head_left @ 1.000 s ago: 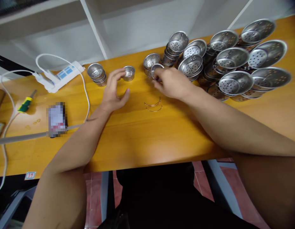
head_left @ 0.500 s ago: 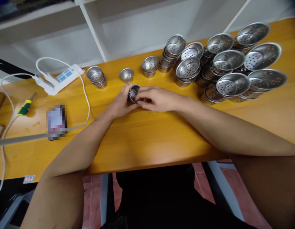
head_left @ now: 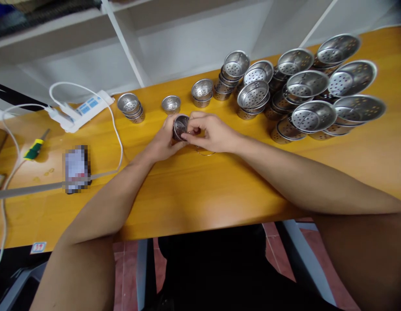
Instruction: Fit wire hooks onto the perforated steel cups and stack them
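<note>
My left hand [head_left: 164,139] is wrapped around a small perforated metal cup [head_left: 181,126], tilted so that its open mouth faces right and up. At the cup's right rim, my right hand [head_left: 209,131] has thumb and fingers pinched together. A thin wire loop [head_left: 206,153] curves out below the right hand, close to the tabletop. Whether the pinch is on the wire or on the rim is hidden. Just beyond the hands stands a single small perforated cup [head_left: 171,104], and to its right a short stack of the same kind [head_left: 202,91].
Larger perforated cups [head_left: 307,86] stand in several stacks at the right. Back left are another cup stack [head_left: 131,107] and a power strip [head_left: 90,108] with white cables. A green-yellow screwdriver [head_left: 34,149] and a blurred-out phone-like object [head_left: 77,168] lie left on the wooden table [head_left: 187,194].
My right hand has drawn slightly back from inside the cup's mouth to its right rim, and more of the wire loop shows. My left hand keeps its hold.
</note>
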`<state>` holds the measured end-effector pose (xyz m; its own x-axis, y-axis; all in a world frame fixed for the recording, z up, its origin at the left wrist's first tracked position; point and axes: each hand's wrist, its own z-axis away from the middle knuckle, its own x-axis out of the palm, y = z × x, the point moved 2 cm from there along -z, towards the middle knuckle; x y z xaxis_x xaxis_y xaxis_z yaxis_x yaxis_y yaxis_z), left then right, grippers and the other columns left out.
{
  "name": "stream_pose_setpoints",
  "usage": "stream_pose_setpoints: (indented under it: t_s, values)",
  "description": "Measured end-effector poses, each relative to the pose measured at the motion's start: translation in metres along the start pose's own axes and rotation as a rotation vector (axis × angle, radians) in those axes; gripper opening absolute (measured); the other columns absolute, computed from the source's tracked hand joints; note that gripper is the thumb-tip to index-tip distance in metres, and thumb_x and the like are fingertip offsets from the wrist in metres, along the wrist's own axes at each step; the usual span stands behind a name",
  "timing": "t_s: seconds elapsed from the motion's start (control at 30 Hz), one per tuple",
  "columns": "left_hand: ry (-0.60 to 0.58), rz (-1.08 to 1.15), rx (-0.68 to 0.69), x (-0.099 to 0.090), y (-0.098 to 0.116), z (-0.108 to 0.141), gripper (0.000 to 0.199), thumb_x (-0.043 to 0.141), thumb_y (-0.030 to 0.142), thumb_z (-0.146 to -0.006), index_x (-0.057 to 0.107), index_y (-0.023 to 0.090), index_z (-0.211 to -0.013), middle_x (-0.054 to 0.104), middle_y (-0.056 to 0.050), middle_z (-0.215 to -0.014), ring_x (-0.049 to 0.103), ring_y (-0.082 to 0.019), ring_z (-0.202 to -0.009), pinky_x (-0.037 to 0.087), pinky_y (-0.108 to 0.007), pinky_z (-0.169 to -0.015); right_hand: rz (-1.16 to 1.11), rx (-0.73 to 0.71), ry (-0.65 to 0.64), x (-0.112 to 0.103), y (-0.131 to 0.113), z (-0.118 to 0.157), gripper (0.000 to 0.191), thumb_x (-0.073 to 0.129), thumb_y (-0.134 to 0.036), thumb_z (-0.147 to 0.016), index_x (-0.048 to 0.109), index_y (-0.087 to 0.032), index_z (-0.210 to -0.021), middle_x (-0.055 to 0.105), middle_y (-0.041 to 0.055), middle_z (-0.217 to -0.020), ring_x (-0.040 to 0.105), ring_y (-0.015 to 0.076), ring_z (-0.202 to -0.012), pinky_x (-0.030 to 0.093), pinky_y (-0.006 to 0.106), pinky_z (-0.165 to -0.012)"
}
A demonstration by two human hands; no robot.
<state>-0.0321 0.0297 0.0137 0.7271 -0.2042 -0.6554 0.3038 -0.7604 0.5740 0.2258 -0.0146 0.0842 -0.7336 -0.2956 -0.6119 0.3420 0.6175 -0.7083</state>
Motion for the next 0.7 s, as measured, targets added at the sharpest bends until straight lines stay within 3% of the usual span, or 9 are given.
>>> stream_pose_setpoints:
  t_s: [0.17, 0.27, 0.33, 0.4, 0.53, 0.63, 0.7]
  values:
    - [0.027, 0.005, 0.022, 0.002, 0.006, 0.000, 0.092, 0.083, 0.090, -0.115, 0.048, 0.036, -0.181, 0.074, -0.018, -0.172, 0.079, -0.041, -0.160, 0.070, -0.068, -0.138, -0.201, 0.042, 0.003, -0.011, 0.001, -0.001, 0.077, 0.074, -0.100, -0.118, 0.066, -0.027, -0.095, 0.070, 0.0071, -0.098, 0.062, 0.0253, -0.092, 0.054, 0.041, -0.085]
    - [0.097, -0.031, -0.005, -0.005, 0.002, -0.001, 0.099, 0.087, 0.098, -0.108, 0.052, 0.035, -0.178, 0.075, -0.018, -0.170, 0.078, -0.043, -0.161, 0.068, -0.071, -0.140, -0.298, 0.035, 0.008, -0.033, -0.003, 0.000, 0.083, 0.068, -0.108, -0.117, 0.070, -0.028, -0.095, 0.072, 0.0066, -0.090, 0.063, 0.0246, -0.086, 0.055, 0.041, -0.082]
    - [0.203, -0.113, -0.065, -0.020, -0.006, -0.004, 0.107, 0.095, 0.104, -0.097, 0.060, 0.036, -0.170, 0.073, -0.016, -0.169, 0.072, -0.048, -0.169, 0.062, -0.077, -0.146, -0.247, 0.027, -0.028, -0.049, -0.005, 0.002, 0.077, 0.071, -0.101, -0.120, 0.076, -0.027, -0.099, 0.075, 0.0067, -0.092, 0.064, 0.0237, -0.086, 0.054, 0.041, -0.082]
    - [0.357, -0.213, -0.154, -0.044, -0.018, -0.006, 0.109, 0.099, 0.109, -0.087, 0.066, 0.036, -0.161, 0.071, -0.013, -0.168, 0.065, -0.051, -0.176, 0.054, -0.082, -0.151, -0.113, 0.024, -0.186, -0.059, -0.005, 0.004, 0.067, 0.077, -0.088, -0.122, 0.084, -0.025, -0.102, 0.079, 0.0064, -0.095, 0.065, 0.0224, -0.086, 0.052, 0.039, -0.083]
    - [0.642, -0.255, -0.207, -0.099, -0.042, -0.008, 0.105, 0.088, 0.111, -0.097, 0.058, 0.036, -0.164, 0.066, -0.010, -0.168, 0.059, -0.042, -0.176, 0.046, -0.079, -0.154, 0.161, 0.069, -0.539, -0.058, 0.012, 0.011, 0.042, 0.079, -0.056, -0.124, 0.093, -0.024, -0.102, 0.088, 0.0049, -0.100, 0.066, 0.0188, -0.081, 0.047, 0.036, -0.081]
    - [0.780, -0.227, -0.235, -0.135, -0.063, -0.001, 0.123, 0.090, 0.118, -0.087, 0.051, 0.031, -0.165, 0.065, -0.010, -0.171, 0.063, -0.035, -0.164, 0.054, -0.069, -0.144, 0.247, 0.117, -0.584, -0.051, 0.027, 0.013, 0.030, 0.084, -0.045, -0.120, 0.095, -0.027, -0.100, 0.091, 0.0025, -0.098, 0.065, 0.0183, -0.076, 0.042, 0.035, -0.078]
    - [0.743, -0.232, -0.326, -0.151, -0.081, 0.005, 0.131, 0.090, 0.120, -0.084, 0.049, 0.029, -0.169, 0.064, -0.008, -0.177, 0.062, -0.035, -0.168, 0.049, -0.067, -0.136, 0.255, 0.145, -0.573, -0.048, 0.032, 0.012, 0.022, 0.087, -0.039, -0.118, 0.096, -0.027, -0.101, 0.091, 0.0018, -0.098, 0.067, 0.0185, -0.077, 0.041, 0.034, -0.078]
